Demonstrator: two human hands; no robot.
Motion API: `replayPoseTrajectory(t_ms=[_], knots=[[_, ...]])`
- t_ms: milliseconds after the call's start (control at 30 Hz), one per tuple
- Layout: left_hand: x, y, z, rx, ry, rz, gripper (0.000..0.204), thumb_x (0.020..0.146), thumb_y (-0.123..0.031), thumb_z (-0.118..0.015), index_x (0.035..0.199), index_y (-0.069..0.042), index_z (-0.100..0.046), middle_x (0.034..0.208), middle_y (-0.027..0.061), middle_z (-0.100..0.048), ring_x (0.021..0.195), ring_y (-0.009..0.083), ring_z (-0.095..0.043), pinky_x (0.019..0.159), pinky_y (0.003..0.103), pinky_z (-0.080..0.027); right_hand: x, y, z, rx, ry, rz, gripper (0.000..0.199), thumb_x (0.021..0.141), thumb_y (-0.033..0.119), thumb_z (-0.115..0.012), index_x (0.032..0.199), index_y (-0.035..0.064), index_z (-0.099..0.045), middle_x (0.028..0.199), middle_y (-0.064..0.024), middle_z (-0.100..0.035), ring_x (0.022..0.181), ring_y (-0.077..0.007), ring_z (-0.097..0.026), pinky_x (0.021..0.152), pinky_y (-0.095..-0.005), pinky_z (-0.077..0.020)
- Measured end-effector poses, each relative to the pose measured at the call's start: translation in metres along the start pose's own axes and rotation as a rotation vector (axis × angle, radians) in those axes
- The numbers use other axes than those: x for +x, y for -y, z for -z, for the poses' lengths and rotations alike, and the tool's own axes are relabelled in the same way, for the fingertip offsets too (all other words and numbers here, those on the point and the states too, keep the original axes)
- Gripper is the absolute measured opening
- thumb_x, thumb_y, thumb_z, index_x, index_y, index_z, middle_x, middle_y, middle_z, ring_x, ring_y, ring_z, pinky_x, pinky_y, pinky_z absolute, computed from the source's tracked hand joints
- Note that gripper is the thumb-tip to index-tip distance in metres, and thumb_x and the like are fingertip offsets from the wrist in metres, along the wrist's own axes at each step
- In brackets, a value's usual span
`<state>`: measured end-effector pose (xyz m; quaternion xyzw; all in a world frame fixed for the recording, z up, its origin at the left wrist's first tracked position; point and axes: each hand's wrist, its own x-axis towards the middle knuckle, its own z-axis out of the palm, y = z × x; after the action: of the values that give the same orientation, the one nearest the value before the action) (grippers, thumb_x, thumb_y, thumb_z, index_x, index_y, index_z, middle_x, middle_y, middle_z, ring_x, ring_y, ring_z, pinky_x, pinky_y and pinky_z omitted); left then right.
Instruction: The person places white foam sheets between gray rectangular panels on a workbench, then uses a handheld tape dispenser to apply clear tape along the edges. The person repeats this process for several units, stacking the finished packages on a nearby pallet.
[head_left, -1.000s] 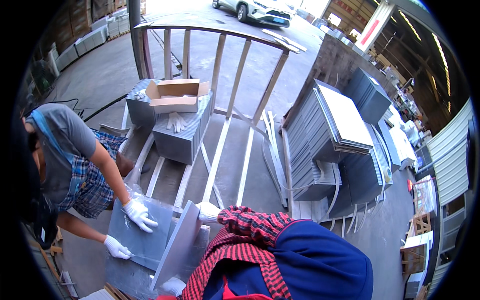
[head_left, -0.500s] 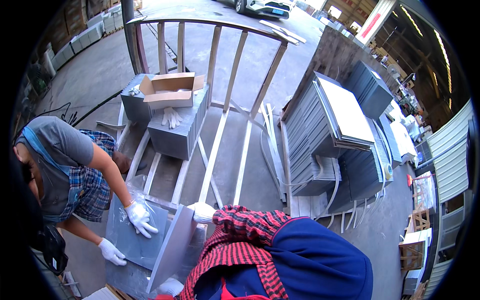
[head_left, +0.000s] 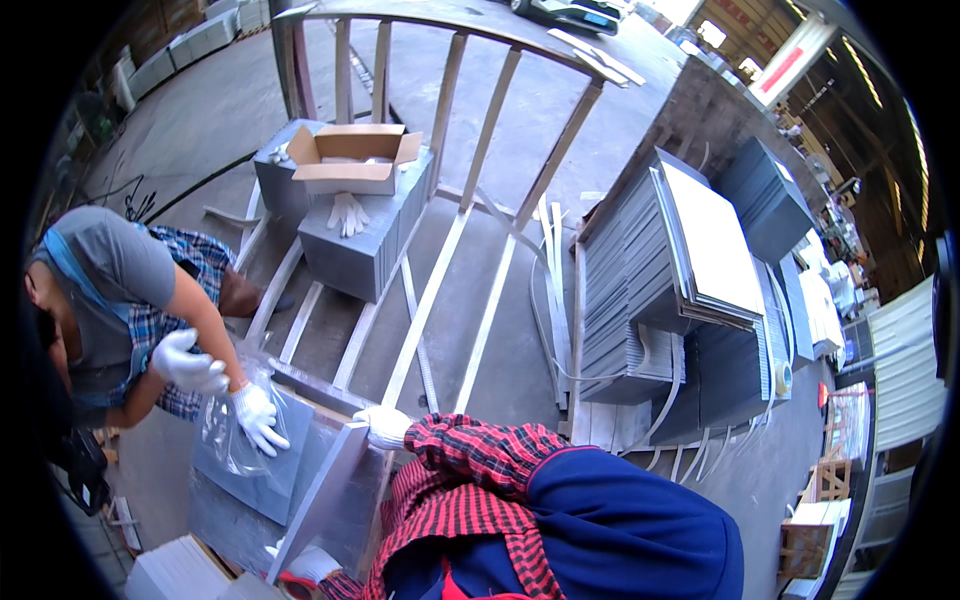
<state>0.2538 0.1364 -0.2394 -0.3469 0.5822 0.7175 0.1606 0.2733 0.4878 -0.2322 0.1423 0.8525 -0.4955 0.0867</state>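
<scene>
A flat grey slab [head_left: 318,500] stands tilted on its edge between my hands. My right hand [head_left: 384,427], in a white glove and a red-black plaid sleeve, is closed on its far upper corner. My left hand [head_left: 312,563], also white-gloved, is wrapped round the near lower end, partly hidden by the slab. Beside it, another grey slab [head_left: 270,495] lies flat on the worktable [head_left: 225,525], partly under clear plastic film [head_left: 225,425]. A co-worker's gloved hand [head_left: 260,420] presses on that film; the co-worker's other hand [head_left: 190,365] is raised above it.
Beyond the table lies a metal rack [head_left: 420,320] with upright bars. On it, stacked grey slabs [head_left: 340,262] carry an open cardboard box [head_left: 350,180] and white gloves [head_left: 347,214]. More slab stacks [head_left: 625,310] stand at right. Pale slabs [head_left: 175,575] sit at the near left.
The whole view has shifted somewhat. The co-worker's one hand has lifted off the table edge into the air. Plastic film now spreads over more of the flat slab. I still hold the upright slab.
</scene>
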Motion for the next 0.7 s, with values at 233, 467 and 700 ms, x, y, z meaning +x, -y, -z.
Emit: replayPoseTrajectory(t_ms=[233, 467, 700], knots=[[-0.016, -0.008, 0.015, -0.673, 0.322, -0.589, 0.017, 0.102, -0.025, -0.04, 0.09, -0.015, -0.047, 0.072, 0.0035, -0.048, 0.065, 0.0204, -0.049, 0.079, 0.045, -0.046, -0.009, 0.023, -0.003, -0.155, 0.036, 0.358, 0.02, 0.087, 0.024, -0.058, 0.092, 0.0097, -0.071, 0.086, -0.0137, -0.07, 0.085, -0.0362, -0.067, 0.078, -0.041, -0.0541], [0.057, 0.016, 0.014, -0.557, -0.269, -0.518, 0.029, 0.105, -0.039, -0.043, 0.104, -0.014, -0.057, 0.084, 0.0024, -0.061, 0.077, 0.0197, -0.057, 0.083, 0.044, -0.047, 0.009, -0.011, -0.01, 0.534, 0.083, -0.186, 0.015, 0.085, 0.003, -0.064, 0.097, -0.0023, -0.07, 0.084, -0.0043, -0.069, 0.076, -0.0138, -0.062, 0.069, -0.028, -0.0482], [-0.003, -0.069, -0.074, -0.655, -0.377, -0.261, 0.048, 0.103, -0.042, -0.046, 0.132, -0.005, -0.055, 0.13, 0.0038, -0.057, 0.117, 0.0176, -0.051, 0.104, 0.033, -0.038, 0.023, 0.004, -0.003, 0.559, -0.006, -0.23, 0.027, 0.073, -0.003, -0.06, 0.099, 0.0003, -0.065, 0.086, -0.0027, -0.064, 0.079, -0.0141, -0.056, 0.074, -0.0282, -0.0444]])
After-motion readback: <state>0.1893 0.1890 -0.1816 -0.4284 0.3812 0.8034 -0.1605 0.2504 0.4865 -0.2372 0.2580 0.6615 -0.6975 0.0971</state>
